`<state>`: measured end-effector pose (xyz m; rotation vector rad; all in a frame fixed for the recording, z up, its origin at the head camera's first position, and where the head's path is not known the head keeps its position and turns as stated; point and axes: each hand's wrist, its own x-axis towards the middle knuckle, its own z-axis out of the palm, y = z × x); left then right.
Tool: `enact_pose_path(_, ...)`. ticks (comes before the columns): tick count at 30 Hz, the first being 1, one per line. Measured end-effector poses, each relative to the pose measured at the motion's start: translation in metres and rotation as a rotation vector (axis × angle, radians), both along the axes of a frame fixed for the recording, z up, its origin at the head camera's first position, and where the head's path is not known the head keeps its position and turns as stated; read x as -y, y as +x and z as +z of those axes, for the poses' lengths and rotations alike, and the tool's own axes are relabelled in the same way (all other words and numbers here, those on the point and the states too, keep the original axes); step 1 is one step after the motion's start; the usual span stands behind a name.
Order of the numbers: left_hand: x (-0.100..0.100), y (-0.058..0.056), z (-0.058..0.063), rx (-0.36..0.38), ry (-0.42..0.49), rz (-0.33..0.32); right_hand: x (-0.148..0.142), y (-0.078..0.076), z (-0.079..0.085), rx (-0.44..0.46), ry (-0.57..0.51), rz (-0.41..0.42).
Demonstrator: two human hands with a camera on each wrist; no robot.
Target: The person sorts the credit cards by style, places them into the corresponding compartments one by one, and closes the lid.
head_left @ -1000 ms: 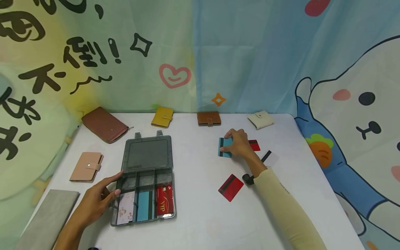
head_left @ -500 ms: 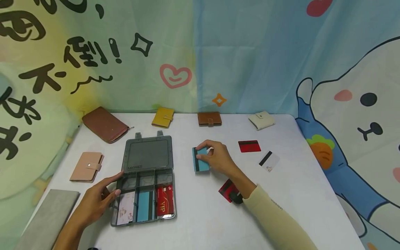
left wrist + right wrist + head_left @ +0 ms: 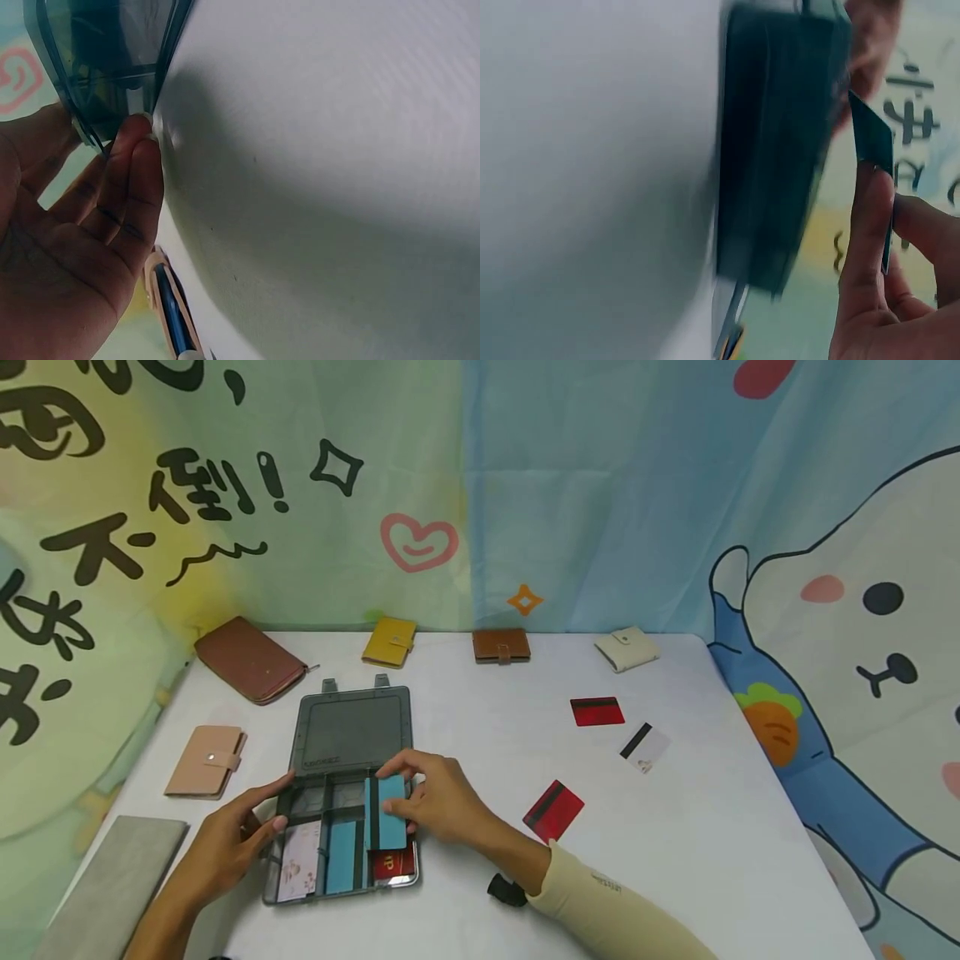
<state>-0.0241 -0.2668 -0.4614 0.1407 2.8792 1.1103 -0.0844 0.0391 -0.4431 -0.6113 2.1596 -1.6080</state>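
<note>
My right hand [image 3: 442, 797] pinches a blue card [image 3: 392, 812] with a dark stripe above the right side of an open grey plastic case [image 3: 356, 727]. The right wrist view shows the card [image 3: 872, 131] on edge between thumb and fingers, apart from the case [image 3: 772, 150]. In the case's front compartments lie a pale patterned card [image 3: 300, 860], another blue card [image 3: 342, 857] and a red card [image 3: 393, 862], partly hidden by the held one. My left hand [image 3: 225, 843] holds the case's left edge; its fingertips [image 3: 142, 124] touch the wall in the left wrist view.
Two red cards [image 3: 553, 810] [image 3: 597, 712] and a whitish striped card [image 3: 645, 747] lie on the right. Along the back are a brown zip wallet [image 3: 251, 660] and yellow [image 3: 388, 642], brown [image 3: 501, 646] and cream [image 3: 627, 648] wallets. A pink wallet [image 3: 206, 761] and grey slab [image 3: 120, 881] lie left.
My right hand has carried the blue card left and toward me, from the table's right side to above the case. My left hand has stayed at the case's edge.
</note>
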Motion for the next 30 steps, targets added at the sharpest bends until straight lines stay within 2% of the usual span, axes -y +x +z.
enact_pose_path(3, 0.000, 0.000, 0.000, -0.007, 0.001, -0.002, 0.015, 0.010, -0.004, -0.097, 0.081, 0.037)
enact_pose_path(9, 0.000, -0.001, -0.002, -0.004, 0.009, 0.000, 0.036, 0.018, -0.008, -0.418, 0.361, 0.088)
enact_pose_path(11, 0.000, -0.001, -0.002, -0.003, 0.004, 0.005, 0.040, 0.018, -0.008, -0.494, 0.439, 0.091)
enact_pose_path(17, 0.000, 0.000, -0.002, -0.025, -0.011, 0.007, 0.051, 0.017, -0.012, -0.620, 0.580, 0.115)
enact_pose_path(20, 0.001, 0.000, -0.002, -0.038, -0.008, 0.002, 0.054, 0.018, -0.014, -0.649, 0.600, 0.142)
enact_pose_path(22, 0.001, 0.000, -0.003, -0.045, -0.001, -0.003, 0.053, 0.018, -0.014, -0.635, 0.583, 0.157)
enact_pose_path(26, 0.001, 0.000, -0.004, -0.036, 0.006, -0.003, 0.039, 0.015, -0.012, -0.552, 0.492, 0.168)
enact_pose_path(30, 0.002, 0.000, -0.004, -0.017, 0.001, 0.006, 0.013, 0.004, -0.008, -0.459, 0.380, 0.174)
